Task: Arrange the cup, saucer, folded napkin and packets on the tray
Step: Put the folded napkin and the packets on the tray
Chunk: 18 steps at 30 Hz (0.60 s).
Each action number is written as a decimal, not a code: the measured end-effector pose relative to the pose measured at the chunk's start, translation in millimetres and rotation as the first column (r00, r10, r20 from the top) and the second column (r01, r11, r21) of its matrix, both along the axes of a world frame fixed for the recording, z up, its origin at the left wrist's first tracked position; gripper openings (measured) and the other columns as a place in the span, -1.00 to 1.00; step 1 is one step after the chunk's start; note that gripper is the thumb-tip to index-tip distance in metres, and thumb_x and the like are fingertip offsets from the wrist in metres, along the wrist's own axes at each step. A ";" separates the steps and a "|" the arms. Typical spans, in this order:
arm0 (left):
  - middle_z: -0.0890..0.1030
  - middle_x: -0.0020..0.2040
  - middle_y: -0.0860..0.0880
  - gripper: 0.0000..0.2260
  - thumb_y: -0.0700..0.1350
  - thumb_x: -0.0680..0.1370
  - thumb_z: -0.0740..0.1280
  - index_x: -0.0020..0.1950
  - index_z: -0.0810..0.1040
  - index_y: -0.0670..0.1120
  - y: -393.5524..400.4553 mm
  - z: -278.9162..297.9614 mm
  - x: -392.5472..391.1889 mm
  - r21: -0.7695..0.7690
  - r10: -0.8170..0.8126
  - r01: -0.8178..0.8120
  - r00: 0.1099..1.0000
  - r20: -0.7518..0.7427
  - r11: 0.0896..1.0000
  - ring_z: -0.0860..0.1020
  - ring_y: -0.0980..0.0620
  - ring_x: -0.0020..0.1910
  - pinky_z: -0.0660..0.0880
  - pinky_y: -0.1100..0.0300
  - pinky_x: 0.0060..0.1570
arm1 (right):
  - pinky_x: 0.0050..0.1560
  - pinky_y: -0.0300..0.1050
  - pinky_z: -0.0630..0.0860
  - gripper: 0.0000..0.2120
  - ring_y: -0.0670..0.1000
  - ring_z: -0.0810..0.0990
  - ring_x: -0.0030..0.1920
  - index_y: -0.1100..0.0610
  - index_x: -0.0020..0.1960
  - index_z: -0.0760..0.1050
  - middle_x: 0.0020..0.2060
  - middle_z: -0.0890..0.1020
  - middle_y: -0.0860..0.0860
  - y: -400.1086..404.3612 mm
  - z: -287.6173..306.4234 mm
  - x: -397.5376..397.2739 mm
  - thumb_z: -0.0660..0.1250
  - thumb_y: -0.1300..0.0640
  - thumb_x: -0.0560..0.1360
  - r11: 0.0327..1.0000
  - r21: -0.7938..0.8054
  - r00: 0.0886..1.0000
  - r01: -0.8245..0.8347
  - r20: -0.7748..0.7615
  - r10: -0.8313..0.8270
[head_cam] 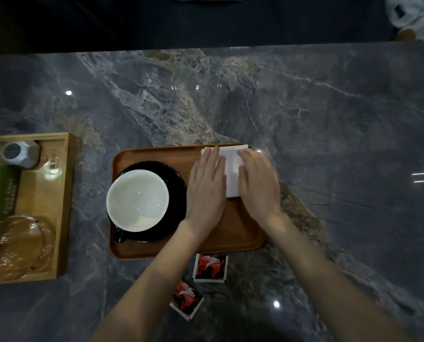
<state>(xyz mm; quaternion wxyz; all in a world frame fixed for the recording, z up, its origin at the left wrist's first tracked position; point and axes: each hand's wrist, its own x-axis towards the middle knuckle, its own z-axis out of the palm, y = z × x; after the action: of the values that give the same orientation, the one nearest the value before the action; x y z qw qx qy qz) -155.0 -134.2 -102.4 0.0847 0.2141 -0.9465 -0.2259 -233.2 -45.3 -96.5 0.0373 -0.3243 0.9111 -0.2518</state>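
Napkin [233, 174] step right now: left hand [207, 186] and right hand [259, 183] press flat on it, upper right of tray [156, 253]. Packets [209, 267] look next.

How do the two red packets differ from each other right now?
The upper packet lies nearly square to the tray, close to its near edge; the lower packet is turned diagonally and lies farther from it. The upper packet shows whole; a forearm covers the lower packet's left corner. Both are red, black and white, on the marble table, untouched.
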 end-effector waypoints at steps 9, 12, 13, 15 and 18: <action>-0.11 0.54 -0.12 -0.53 -0.05 0.64 -0.06 0.49 -0.13 -0.16 4.7 -21.8 3.2 0.036 -0.062 0.054 0.946 0.317 0.998 -0.18 -0.02 0.50 -0.05 -0.01 0.46 | 0.44 0.08 -0.20 -0.49 -0.03 -0.13 0.47 0.19 0.48 0.01 0.51 0.09 0.09 12.1 -31.1 11.5 0.02 0.03 0.61 0.937 0.332 0.992 -0.109 -0.028 0.125; -0.12 0.54 -0.13 -0.53 -0.04 0.64 -0.07 0.49 -0.13 -0.17 3.7 -19.2 2.5 0.040 -0.068 0.058 0.936 0.344 0.998 -0.15 -0.04 0.51 -0.03 -0.03 0.46 | 0.44 0.11 -0.17 -0.50 0.02 -0.02 0.49 0.21 0.47 0.05 0.49 0.13 0.11 11.7 -30.9 11.4 0.04 0.04 0.60 0.933 0.342 0.989 -0.113 -0.048 0.138; -0.12 0.54 -0.13 -0.52 -0.05 0.63 -0.07 0.49 -0.13 -0.18 3.1 -17.6 2.2 0.041 -0.074 0.063 0.932 0.354 0.997 -0.15 -0.04 0.51 -0.02 -0.03 0.45 | 0.44 0.12 -0.18 -0.50 0.03 0.01 0.50 0.21 0.47 0.05 0.49 0.14 0.11 11.6 -29.6 11.4 0.05 0.04 0.60 0.929 0.351 0.988 -0.118 -0.048 0.144; -0.12 0.54 -0.15 -0.52 -0.07 0.63 -0.05 0.49 -0.13 -0.19 0.9 -12.9 1.2 0.054 -0.097 0.083 0.922 0.375 0.995 -0.15 -0.06 0.51 0.01 -0.04 0.45 | 0.43 0.10 -0.25 -0.50 0.01 -0.01 0.51 0.18 0.48 0.03 0.51 0.10 0.09 11.7 -26.1 10.5 0.02 0.03 0.61 0.920 0.369 0.988 -0.130 -0.028 0.151; -0.06 0.54 -0.17 -0.54 -0.12 0.63 -0.03 0.48 -0.05 -0.21 -7.3 -0.7 -2.5 0.093 -0.142 0.113 0.904 0.403 0.989 -0.09 -0.07 0.51 0.04 -0.04 0.45 | 0.44 0.08 -0.29 -0.52 -0.04 -0.05 0.51 0.13 0.49 0.03 0.52 0.09 0.04 11.2 -16.4 6.8 -0.03 0.02 0.61 0.928 0.342 0.989 -0.145 0.055 0.135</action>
<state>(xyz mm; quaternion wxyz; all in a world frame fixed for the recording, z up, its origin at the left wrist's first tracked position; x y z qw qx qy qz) -157.5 -141.5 -103.1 -0.1373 0.1970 -0.9471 -0.2129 -226.4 -34.1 -112.9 0.1252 -0.3730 0.9150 -0.0896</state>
